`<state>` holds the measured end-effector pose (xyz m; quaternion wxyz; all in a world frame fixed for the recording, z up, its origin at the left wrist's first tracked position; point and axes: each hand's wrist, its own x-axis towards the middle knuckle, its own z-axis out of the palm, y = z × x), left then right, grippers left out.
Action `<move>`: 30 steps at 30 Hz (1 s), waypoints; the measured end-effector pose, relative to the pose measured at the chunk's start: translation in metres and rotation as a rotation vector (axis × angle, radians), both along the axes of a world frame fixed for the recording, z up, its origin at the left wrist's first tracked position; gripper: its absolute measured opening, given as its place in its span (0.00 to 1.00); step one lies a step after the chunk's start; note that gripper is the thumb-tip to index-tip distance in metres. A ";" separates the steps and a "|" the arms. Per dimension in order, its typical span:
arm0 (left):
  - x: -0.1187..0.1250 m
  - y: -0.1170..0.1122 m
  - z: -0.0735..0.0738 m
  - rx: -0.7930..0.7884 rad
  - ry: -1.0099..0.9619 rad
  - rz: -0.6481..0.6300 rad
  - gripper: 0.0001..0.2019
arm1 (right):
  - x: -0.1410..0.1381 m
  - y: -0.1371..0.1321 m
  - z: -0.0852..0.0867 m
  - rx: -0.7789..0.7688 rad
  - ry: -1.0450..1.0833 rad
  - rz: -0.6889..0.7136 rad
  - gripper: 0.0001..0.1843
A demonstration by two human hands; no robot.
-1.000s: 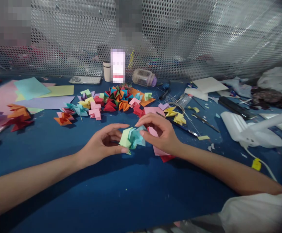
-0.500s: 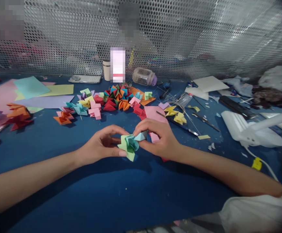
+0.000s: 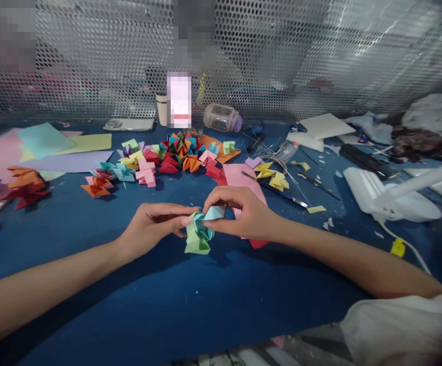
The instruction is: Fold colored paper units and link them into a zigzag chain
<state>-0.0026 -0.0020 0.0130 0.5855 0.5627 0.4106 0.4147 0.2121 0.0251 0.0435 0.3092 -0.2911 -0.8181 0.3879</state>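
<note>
Between my hands, just above the blue table, is a folded origami piece (image 3: 197,240) in light green and pale blue paper. My left hand (image 3: 156,223) pinches its upper left edge between thumb and fingers. From the other side, my right hand (image 3: 240,211) grips a pale blue flap (image 3: 215,213) of the same piece. The right fingertips partly cover the blue folds in the middle. Beyond the hands lies a cluster of folded paper pieces (image 3: 145,173) in several colours.
Coloured paper sheets (image 3: 74,161) lie at the left. A pink sheet (image 3: 240,175) is beside my right hand. Tweezers (image 3: 320,185), a craft knife (image 3: 287,198), a tipped jar (image 3: 221,118) and a white lamp (image 3: 392,195) occupy the right. A perforated metal panel (image 3: 129,66) stands behind.
The origami piece has turned, with its green part now hanging lower. My left thumb has moved up to its top edge. The whole view has shifted slightly.
</note>
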 end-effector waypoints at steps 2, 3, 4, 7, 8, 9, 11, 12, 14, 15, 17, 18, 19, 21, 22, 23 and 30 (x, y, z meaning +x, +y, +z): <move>-0.001 0.000 0.000 0.009 -0.023 0.000 0.08 | 0.000 0.000 0.000 -0.005 0.003 -0.015 0.07; -0.001 0.000 0.000 0.015 -0.028 -0.012 0.08 | 0.000 0.000 0.000 -0.016 0.007 -0.030 0.07; -0.002 0.000 0.000 0.021 -0.030 -0.026 0.08 | 0.000 0.001 0.000 -0.032 0.011 -0.045 0.07; -0.002 0.000 -0.001 0.046 -0.020 -0.052 0.12 | 0.000 0.001 -0.001 -0.072 0.024 -0.066 0.07; -0.002 0.000 -0.001 0.053 -0.015 -0.053 0.12 | -0.001 0.000 -0.001 -0.075 0.029 -0.063 0.06; -0.002 0.001 -0.001 0.061 -0.010 -0.051 0.12 | -0.001 0.000 -0.001 -0.072 0.037 -0.056 0.06; -0.002 0.001 -0.001 0.071 0.001 -0.044 0.10 | -0.001 0.000 0.000 -0.064 0.053 -0.038 0.06; -0.002 0.001 -0.001 0.075 0.005 -0.041 0.10 | -0.001 -0.001 0.001 -0.061 0.061 -0.031 0.05; -0.003 0.003 -0.002 0.084 0.001 -0.042 0.09 | 0.000 -0.001 0.002 -0.061 0.072 -0.021 0.05; -0.004 0.003 -0.003 0.088 -0.007 -0.049 0.08 | 0.000 -0.001 0.003 -0.065 0.076 -0.017 0.05; -0.005 0.005 -0.006 0.091 -0.035 -0.071 0.07 | -0.001 -0.002 0.003 -0.090 0.082 -0.010 0.05; -0.005 0.005 -0.008 0.087 -0.052 -0.081 0.07 | -0.001 -0.002 0.003 -0.114 0.083 -0.008 0.05; -0.005 0.006 -0.010 0.080 -0.069 -0.083 0.06 | -0.002 -0.002 0.002 -0.148 0.084 -0.012 0.06; -0.006 0.007 -0.013 0.053 -0.097 -0.062 0.07 | -0.003 0.000 0.001 -0.259 0.102 -0.036 0.11; -0.006 0.008 -0.015 0.038 -0.112 -0.036 0.07 | -0.003 0.001 0.001 -0.343 0.124 -0.048 0.14; -0.005 0.008 -0.016 0.018 -0.128 -0.008 0.07 | -0.003 0.003 0.001 -0.444 0.156 -0.050 0.18; -0.001 0.013 -0.012 -0.111 -0.288 0.159 0.13 | 0.002 0.015 -0.005 -0.795 0.326 -0.066 0.19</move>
